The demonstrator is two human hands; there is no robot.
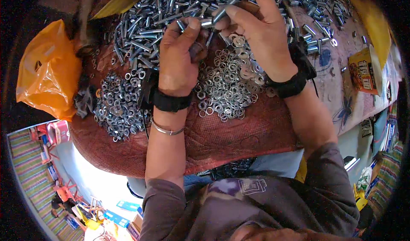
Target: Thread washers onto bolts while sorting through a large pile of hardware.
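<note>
My left hand [179, 55] and my right hand [256, 29] meet over a reddish-brown mesh sack [239, 134] on my lap. Both pinch the same silver bolt [218, 16], the left at its lower end, the right at its upper end. Behind the hands lies a big heap of silver bolts [149, 23]. A pile of flat washers [228, 80] sits under and between my wrists. To the left of my left wrist is a pile of nuts [117, 106]. Each wrist wears a black strap.
An orange plastic bag [49, 72] sits at the left edge of the sack. A small orange printed box [363, 70] lies on a flowered cloth at the right. Yellow bags are at the top corners. Coloured boxes and striped matting show on the floor below.
</note>
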